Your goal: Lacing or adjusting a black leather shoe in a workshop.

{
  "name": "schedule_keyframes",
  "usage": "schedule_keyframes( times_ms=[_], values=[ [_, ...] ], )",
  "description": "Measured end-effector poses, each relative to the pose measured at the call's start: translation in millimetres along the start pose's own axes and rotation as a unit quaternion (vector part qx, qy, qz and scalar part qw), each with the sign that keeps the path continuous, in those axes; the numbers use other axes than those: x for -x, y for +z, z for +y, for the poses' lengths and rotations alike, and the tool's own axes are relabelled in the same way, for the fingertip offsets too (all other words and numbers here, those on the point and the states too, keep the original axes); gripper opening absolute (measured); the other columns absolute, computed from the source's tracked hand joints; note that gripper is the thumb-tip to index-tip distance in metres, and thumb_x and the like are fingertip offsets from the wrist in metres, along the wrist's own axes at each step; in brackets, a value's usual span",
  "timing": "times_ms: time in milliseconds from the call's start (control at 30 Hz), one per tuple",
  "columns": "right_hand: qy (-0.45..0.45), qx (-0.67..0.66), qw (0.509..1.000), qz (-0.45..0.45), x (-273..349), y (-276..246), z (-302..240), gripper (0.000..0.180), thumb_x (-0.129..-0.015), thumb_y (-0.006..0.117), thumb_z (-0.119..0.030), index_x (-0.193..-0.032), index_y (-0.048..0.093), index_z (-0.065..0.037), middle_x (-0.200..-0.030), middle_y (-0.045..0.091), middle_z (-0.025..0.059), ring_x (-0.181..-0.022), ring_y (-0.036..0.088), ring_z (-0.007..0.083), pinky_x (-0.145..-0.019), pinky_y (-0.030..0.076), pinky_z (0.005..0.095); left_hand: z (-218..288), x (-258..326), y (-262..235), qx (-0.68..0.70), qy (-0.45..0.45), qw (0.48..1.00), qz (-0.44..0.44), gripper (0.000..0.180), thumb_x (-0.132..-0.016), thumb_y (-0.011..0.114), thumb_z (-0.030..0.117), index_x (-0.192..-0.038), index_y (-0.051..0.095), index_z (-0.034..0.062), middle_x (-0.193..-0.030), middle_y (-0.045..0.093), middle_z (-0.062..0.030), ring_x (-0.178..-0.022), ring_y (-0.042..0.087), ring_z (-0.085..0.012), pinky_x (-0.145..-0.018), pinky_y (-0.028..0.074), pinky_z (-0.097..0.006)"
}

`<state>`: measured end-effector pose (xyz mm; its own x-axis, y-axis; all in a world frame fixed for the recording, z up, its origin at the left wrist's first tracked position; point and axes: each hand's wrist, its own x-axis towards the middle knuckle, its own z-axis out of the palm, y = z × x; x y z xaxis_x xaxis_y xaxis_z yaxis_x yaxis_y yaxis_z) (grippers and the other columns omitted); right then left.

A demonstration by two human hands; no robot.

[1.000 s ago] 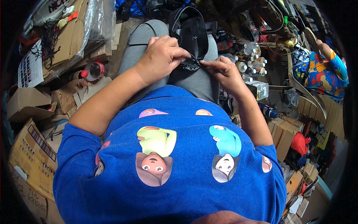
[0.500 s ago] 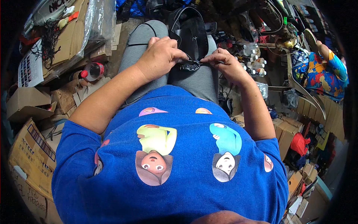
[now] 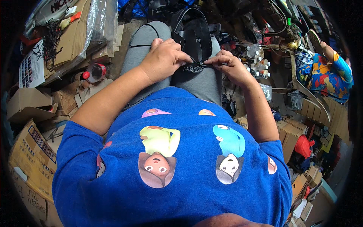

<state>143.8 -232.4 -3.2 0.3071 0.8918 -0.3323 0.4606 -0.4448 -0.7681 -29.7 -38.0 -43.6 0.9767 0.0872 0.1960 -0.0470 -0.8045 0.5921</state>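
Black leather work lies on our lap: a dark bag-like piece with a curved handle rests on our grey trousers, between the knees, and a small black trim piece sits at its near edge, right between our two hands.

Going by size, we first see our blue shirt with cartoon figures filling the lower picture. Cardboard boxes crowd the floor on our left, and a sheet of clear plastic lies over more cardboard further up. On our right, another person in a bright patterned sleeve sits among clutter.

Our left hand is curled into a loose fist, its thumb and fingers pinching the left end of the small trim piece. Our right hand is pressed together the same way, its fingertips pinching the right end. The two hands nearly meet over the piece.

A red-capped jar stands on the floor near our left knee, and small white bottles cluster just beyond our right hand.
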Motion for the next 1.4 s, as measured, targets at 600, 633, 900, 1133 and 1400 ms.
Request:
schedule_keyframes(
  times_ms=[600,633,900,1133,1400],
  values=[
    [-0.015,-0.008,1.0,-0.005,-0.5,-0.6,7.2,0.029,-0.08,0.061,-0.002,-0.102,0.073,-0.018,-0.084,0.056,0.0012,-0.089,0.051,0.017,-0.084,0.042,0.0286,-0.6,-0.3,0.2,-0.006,0.001,1.0,-0.006,0.013,-0.079,0.067,0.019,-0.087,0.073,0.0275,-0.076,0.054,0.0048,-0.089,0.054,-0.0158,-0.084,0.032,-0.039],
    [-0.014,-0.009,1.0,-0.005,-0.7,-0.4,6.8,0.029,-0.08,0.061,-0.002,-0.102,0.073,-0.018,-0.083,0.056,0.001,-0.089,0.051,0.0168,-0.084,0.042,0.0286,-0.9,0.2,0.4,-0.01,0.001,1.0,-0.008,0.014,-0.079,0.067,0.019,-0.087,0.073,0.0276,-0.076,0.054,0.0049,-0.089,0.054,-0.0157,-0.084,0.032,-0.039],
    [0.004,-0.014,1.0,-0.004,0.2,0.1,5.1,0.028,-0.08,0.062,-0.003,-0.101,0.074,-0.017,-0.08,0.053,0.0004,-0.085,0.049,0.0161,-0.083,0.042,0.0285,0.2,0.2,0.8,-0.005,-0.003,1.0,-0.003,0.013,-0.079,0.066,0.019,-0.087,0.073,0.0274,-0.075,0.054,0.0049,-0.089,0.054,-0.0155,-0.085,0.033,-0.039],
    [-0.013,-0.018,1.0,-0.008,-1.5,0.0,9.9,0.03,-0.078,0.062,-0.001,-0.101,0.074,-0.016,-0.079,0.052,0.0005,-0.084,0.049,0.0157,-0.081,0.042,0.027,2.9,-2.5,3.1,0.003,0.007,1.0,0.003,0.016,-0.074,0.069,0.017,-0.088,0.073,0.0244,-0.071,0.054,0.0031,-0.085,0.053,-0.0165,-0.081,0.031,-0.037],
    [-0.002,0.0,1.0,-0.009,3.4,1.7,8.5,0.033,-0.077,0.063,-0.002,-0.103,0.074,-0.018,-0.078,0.049,0.0,-0.085,0.048,0.0153,-0.081,0.041,0.0264,-0.4,-3.2,-1.0,0.03,0.005,0.999,-0.044,0.015,-0.074,0.068,0.017,-0.087,0.073,0.0239,-0.071,0.057,0.0036,-0.086,0.054,-0.0167,-0.086,0.032,-0.037]
  ],
)
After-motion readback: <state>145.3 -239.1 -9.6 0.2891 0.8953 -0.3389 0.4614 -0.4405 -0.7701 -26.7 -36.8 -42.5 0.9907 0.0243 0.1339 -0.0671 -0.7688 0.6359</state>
